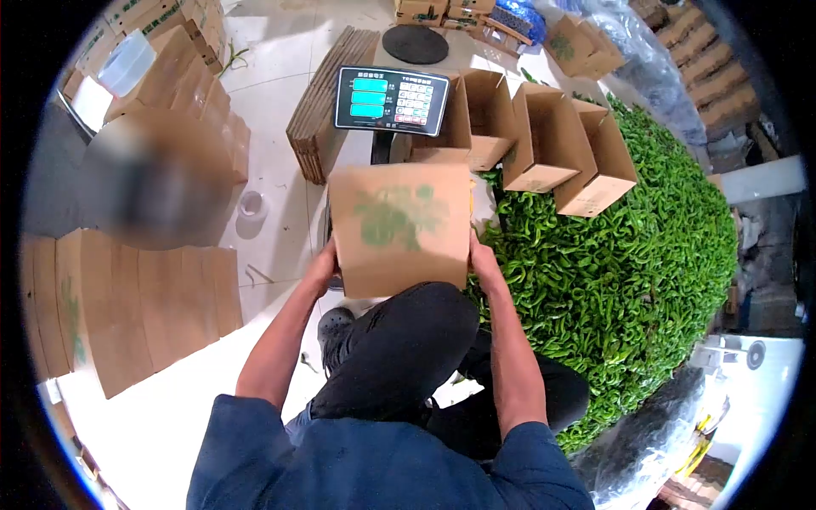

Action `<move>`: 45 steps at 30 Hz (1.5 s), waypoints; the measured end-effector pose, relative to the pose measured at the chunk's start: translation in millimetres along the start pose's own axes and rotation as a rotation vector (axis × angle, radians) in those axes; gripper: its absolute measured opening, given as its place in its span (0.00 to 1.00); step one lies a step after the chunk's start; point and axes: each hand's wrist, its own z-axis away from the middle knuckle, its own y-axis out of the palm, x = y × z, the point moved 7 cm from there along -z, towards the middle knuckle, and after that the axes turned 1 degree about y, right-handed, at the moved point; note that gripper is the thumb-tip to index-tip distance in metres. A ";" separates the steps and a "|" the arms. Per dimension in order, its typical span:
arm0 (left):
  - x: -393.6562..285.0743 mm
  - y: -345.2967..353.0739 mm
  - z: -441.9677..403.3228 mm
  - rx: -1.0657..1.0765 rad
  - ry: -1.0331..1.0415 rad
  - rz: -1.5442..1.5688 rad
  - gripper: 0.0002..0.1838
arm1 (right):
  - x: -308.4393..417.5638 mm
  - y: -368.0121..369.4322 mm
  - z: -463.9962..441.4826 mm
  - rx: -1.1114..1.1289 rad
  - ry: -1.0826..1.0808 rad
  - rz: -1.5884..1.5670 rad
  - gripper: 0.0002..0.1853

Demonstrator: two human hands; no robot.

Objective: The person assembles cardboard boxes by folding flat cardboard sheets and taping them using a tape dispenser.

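Observation:
A cardboard box (401, 263) with a green print stands in front of my knees, between my two hands. My left hand (324, 265) grips its left side, the fingers partly hidden behind the edge. On the opposite side my right hand (483, 260) presses against the box, its fingertips also partly out of sight. Just beyond the box rises a scale display (391, 100) with a keypad and lit green panels. To the right spreads a large heap of green peppers (612, 280).
Several open cardboard boxes (544, 140) stand at the heap's far edge. Flattened cardboard (327, 102) leans left of the display. A row of boxes (153, 306) sits at left, and a plastic cup (252, 206) is on the floor. A blurred dark shape (157, 183) covers the upper left.

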 end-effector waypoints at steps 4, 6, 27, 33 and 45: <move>6.9 15.4 -6.0 0.008 0.000 -0.022 0.40 | 9.3 -2.3 14.6 -0.073 -0.082 -0.348 0.36; -4.5 10.5 -3.9 -0.069 0.170 0.042 0.37 | 4.6 5.7 26.6 -0.016 -0.043 -0.511 0.37; -150.9 -118.8 -29.9 -0.771 0.687 -0.486 0.25 | 42.3 -3.2 18.5 -0.171 -0.029 -0.054 0.22; -226.8 -137.2 -64.5 -0.694 0.944 -0.692 0.36 | 17.9 -92.1 64.2 -0.237 0.102 -0.025 0.23; -234.2 -138.4 -103.4 -0.449 0.910 -0.620 0.40 | 27.1 -203.1 65.9 -0.554 0.008 -0.039 0.22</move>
